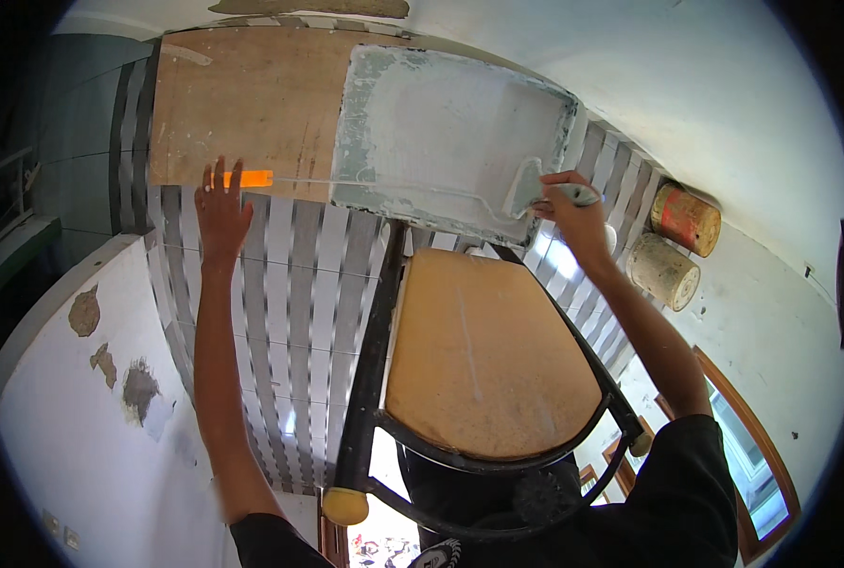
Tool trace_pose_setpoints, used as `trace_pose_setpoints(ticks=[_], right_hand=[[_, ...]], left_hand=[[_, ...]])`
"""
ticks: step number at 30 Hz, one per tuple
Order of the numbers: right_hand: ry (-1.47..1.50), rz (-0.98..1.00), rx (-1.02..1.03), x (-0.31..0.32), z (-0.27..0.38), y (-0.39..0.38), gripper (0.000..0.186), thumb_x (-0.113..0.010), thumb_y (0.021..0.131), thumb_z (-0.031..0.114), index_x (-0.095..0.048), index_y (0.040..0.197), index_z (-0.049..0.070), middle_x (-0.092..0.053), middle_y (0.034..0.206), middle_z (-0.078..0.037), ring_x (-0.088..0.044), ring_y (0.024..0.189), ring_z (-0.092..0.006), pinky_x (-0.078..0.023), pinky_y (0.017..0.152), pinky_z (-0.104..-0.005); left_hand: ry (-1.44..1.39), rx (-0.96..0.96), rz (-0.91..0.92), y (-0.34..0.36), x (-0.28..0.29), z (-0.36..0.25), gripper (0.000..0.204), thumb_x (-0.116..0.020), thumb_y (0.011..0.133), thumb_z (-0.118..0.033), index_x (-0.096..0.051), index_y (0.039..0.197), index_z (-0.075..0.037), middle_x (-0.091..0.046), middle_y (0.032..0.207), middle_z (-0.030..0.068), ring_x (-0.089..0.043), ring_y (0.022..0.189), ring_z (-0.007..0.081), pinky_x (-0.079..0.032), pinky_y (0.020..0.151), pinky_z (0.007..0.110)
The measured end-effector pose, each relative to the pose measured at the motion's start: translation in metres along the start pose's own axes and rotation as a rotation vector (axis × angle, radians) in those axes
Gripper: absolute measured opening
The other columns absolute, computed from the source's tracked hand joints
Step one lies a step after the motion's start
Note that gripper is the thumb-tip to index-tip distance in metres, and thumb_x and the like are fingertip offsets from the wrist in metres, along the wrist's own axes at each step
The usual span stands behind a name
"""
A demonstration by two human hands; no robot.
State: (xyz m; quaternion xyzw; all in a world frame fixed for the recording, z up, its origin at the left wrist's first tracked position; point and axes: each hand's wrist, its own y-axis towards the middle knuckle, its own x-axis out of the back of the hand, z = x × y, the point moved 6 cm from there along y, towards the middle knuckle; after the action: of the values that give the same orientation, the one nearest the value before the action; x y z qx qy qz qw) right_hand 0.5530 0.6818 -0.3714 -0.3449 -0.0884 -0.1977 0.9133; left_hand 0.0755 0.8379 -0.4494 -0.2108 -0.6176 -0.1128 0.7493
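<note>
Black sleeves, arms outstretched; left hand spreads over orange handle, grip unclear; right hand clasps pale grey piece; rod runs left-right, handle leftward

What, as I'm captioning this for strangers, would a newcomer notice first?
Probably the tan chair cushion, large in the lower middle. Next comes the bright orange handle at the left hand, upper left, its thin rod crossing a white-smeared grey rectangle toward the right hand, which grips a pale tool.
</note>
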Motion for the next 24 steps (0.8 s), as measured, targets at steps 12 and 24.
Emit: trace_pose_setpoints(ticks=[12, 24], right_hand=[[-0.215, -0.110, 0.214, -0.056, -0.008, 0.004, 0.012, -0.058, 0.090, 0.006, -0.063, 0.100, 0.002, -0.062, 0.079, -0.005, -0.061, 0.071, -0.0113, -0.052, 0.066, -0.0268], [0.480, 0.134, -0.154, 0.011, -0.026, -0.003, 0.022, -0.051, 0.094, 0.011, -0.052, 0.115, 0.004, -0.062, 0.106, -0.014, -0.067, 0.094, -0.0270, -0.056, 0.081, -0.0397]], left_hand=[[0.061, -0.106, 0.010, 0.025, -0.052, -0.006, 0.038, -0.067, 0.083, -0.018, -0.053, 0.118, -0.018, -0.056, 0.111, 0.0024, -0.053, 0.115, 0.0223, -0.033, 0.103, 0.055], [-0.045, -0.030, -0.038, 0.015, -0.032, -0.006, 0.058, -0.070, 0.083, -0.019, -0.045, 0.135, -0.017, -0.044, 0.135, 0.0097, -0.037, 0.134, 0.0288, -0.024, 0.111, 0.057]])
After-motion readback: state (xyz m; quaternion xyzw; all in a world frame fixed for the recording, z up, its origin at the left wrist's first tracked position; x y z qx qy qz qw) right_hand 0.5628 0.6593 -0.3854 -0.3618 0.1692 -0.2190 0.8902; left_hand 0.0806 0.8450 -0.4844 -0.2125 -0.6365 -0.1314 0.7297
